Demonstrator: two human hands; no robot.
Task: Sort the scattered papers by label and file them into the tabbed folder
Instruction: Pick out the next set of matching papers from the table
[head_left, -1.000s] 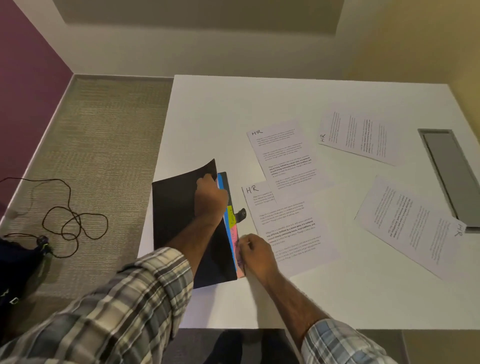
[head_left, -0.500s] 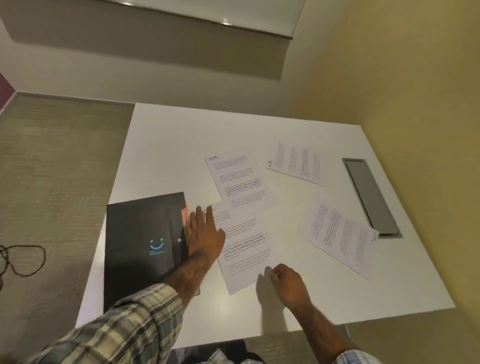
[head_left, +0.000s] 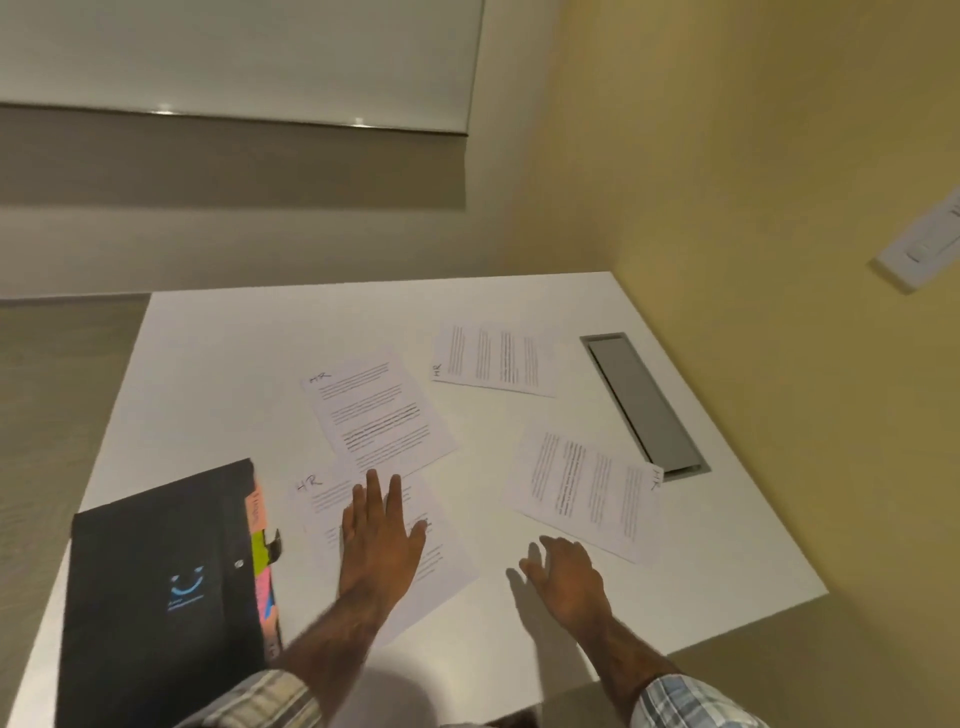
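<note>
The folder (head_left: 156, 587) lay closed at the near left of the table (head_left: 260, 338), with its coloured tabs (head_left: 262, 561) showing along its right edge. Four sheets lay loose, none filed. The near sheet (head_left: 322, 499), marked HR, sat just right of the folder. The left hand (head_left: 382, 540) lay flat on it with straight fingers and gripped nothing, probably to pin or slide it. A second sheet (head_left: 376, 415) overlapped its far edge. The far sheet (head_left: 493, 358) and right sheet (head_left: 582, 493) lay apart. The right hand (head_left: 563, 571) was spread and empty near the right sheet's near corner. Whether it touched the table could not be told. Judged: gathering the HR sheets had barely begun.
</note>
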